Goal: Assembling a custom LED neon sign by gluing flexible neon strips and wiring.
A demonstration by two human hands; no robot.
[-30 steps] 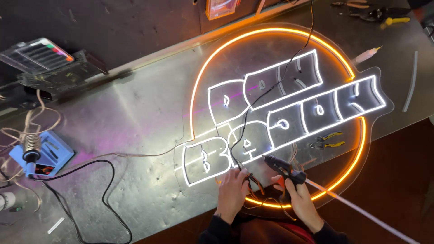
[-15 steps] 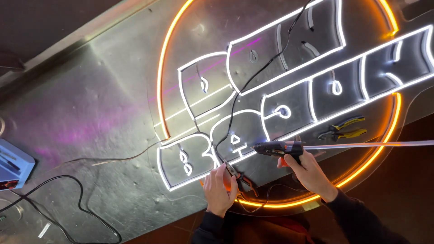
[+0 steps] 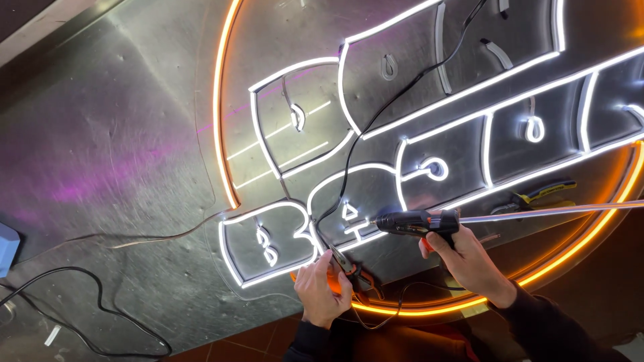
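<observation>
Grey metal workbench (image 3: 121, 134) lay under everything, scuffed and catching purple glare. We saw the right hand (image 3: 466, 258) closed around the grip of a black glue gun (image 3: 416, 221), nozzle pointing left and touching or just off the white tubing of the neon sign (image 3: 402, 144); a long clear glue stick (image 3: 557, 211) trailed out the back toward the right. The left hand (image 3: 322, 288) was curled around orange-handled pliers (image 3: 345, 268) at the sign's lower edge, jaws on a black wire (image 3: 376, 131) that ran up across the lit letters. Around the white outlines ran an orange ring (image 3: 221, 121). Yellow-handled pliers (image 3: 547, 194) lay on the sign, right of the gun. Another black cable (image 3: 80, 295) looped on the bench at far left.
</observation>
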